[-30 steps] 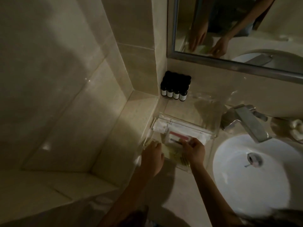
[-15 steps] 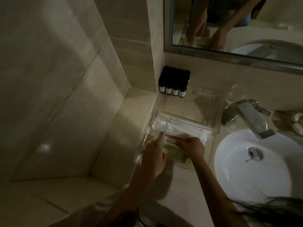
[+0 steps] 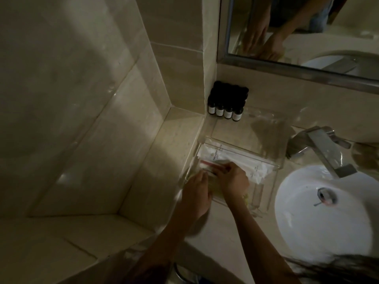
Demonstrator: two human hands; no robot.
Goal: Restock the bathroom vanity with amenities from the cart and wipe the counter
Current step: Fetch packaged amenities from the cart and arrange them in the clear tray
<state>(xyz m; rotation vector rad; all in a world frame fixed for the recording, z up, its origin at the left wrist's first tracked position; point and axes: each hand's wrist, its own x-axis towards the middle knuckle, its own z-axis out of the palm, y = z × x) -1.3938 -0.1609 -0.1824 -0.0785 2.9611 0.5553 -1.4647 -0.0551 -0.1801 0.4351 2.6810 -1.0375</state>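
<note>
Amenity packets (image 3: pixel 246 163) lie flat in the clear tray (image 3: pixel 273 163) under my two hands. They are long white sachets with small dark print, stacked slantwise just beyond my fingertips and running off past my right knuckles. Nearest my grip is a red-striped packet (image 3: pixel 209 163), a see-through sleeve with a red bar along it. Between my palms shows a pale yellowish packet (image 3: pixel 217 191).

My right hand (image 3: pixel 233 181) is bent at the knuckles, its fingertips curled down onto the near end of the red-striped packet and pinching it. My left hand (image 3: pixel 196 194) reaches in just beside it, fingers pointed into the tray's left corner. In this dim light I cannot tell whether they grip anything or only rest there.

The tray sits on the counter (image 3: pixel 215 232). Well beyond my hands, in the corner against the wall, small dark bottles (image 3: pixel 223 111) with white labels stand in a tight block. To the right of my right wrist is the white sink (image 3: pixel 328 232), with the metal faucet (image 3: pixel 326 148) beyond it.
</note>
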